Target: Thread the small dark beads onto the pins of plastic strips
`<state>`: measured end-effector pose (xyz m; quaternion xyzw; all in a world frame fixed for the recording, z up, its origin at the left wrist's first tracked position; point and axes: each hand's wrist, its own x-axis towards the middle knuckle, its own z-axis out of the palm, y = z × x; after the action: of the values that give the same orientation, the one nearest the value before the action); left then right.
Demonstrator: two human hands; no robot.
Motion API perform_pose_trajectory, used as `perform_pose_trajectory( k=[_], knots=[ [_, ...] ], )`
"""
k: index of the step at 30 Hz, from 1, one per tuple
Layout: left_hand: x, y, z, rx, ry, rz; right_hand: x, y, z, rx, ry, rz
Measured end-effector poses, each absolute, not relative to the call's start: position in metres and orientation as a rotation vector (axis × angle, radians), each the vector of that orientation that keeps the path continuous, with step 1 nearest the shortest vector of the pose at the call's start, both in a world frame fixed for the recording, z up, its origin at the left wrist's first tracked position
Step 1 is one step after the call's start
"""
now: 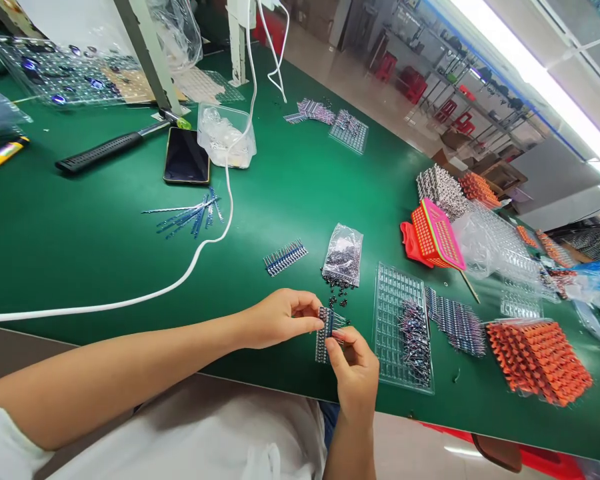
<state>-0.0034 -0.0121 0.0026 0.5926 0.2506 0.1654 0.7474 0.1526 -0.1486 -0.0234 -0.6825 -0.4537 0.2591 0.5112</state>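
A small strip of metal pin parts with a dark blue band [323, 348] is held just above the table's near edge. My left hand [287, 319] pinches its upper left end between thumb and fingers. On its right side, the thumb and fingertips of my right hand [353, 363] close on the same strip. Small dark beads [341, 291] lie just beyond the hands, spilling from a clear plastic bag [344, 255]. A similar pin strip [285, 258] lies to the left of the bag. Right of my right hand is a clear compartment tray [391, 320] with a heap of pin parts [414, 340].
A white cable [195, 263] crosses the green table at left, near loose blue-silver strips [195, 212], a phone [187, 157], a hammer [105, 150] and a clear tub [227, 137]. At right are stacked orange parts [539, 360], more strips [456, 323] and a pink-orange basket [436, 233].
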Motion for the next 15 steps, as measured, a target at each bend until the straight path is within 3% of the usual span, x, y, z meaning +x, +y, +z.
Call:
perform_pose_trajectory(
  k=[7,15],
  knots=[
    [-0.003,-0.016,0.003,1.323,0.658,0.410,0.139,-0.133,-0.029,-1.702,-1.486,-0.246],
    [-0.001,-0.018,0.000,1.200,0.650,0.473,0.123,-0.123,-0.033,-1.660,-1.642,-0.281]
  ],
)
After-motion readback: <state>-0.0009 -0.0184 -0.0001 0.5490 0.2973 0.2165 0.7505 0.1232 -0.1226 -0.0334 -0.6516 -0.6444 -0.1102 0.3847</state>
